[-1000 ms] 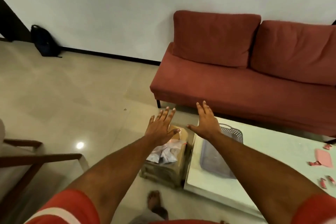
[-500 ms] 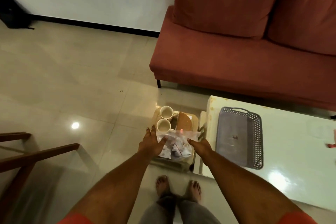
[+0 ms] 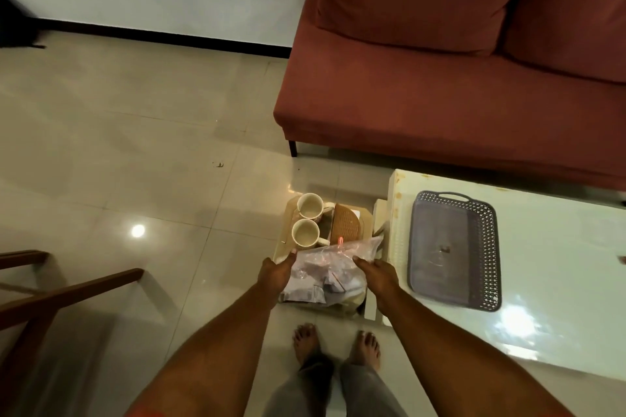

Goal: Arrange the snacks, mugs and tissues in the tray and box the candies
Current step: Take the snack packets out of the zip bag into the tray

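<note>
A clear plastic bag of snacks (image 3: pixel 325 269) lies in an open cardboard box (image 3: pixel 287 213) on the floor, left of the white table (image 3: pixel 559 264). My left hand (image 3: pixel 276 272) grips the bag's left side and my right hand (image 3: pixel 376 276) grips its right side. Two cream mugs (image 3: pixel 306 220) stand at the far left of the box, beside a brown woven item (image 3: pixel 345 225). A grey perforated tray (image 3: pixel 454 249) sits on the table's left end with nothing large in it.
A red sofa (image 3: pixel 440 95) stands behind the table. A wooden chair frame (image 3: pixel 50 291) is at the lower left. My bare feet (image 3: pixel 335 347) stand on the tiled floor just before the box.
My hands dropped from open above the box and closed on the snack bag. The view tilted downward, bringing the mugs and the whole tray into sight.
</note>
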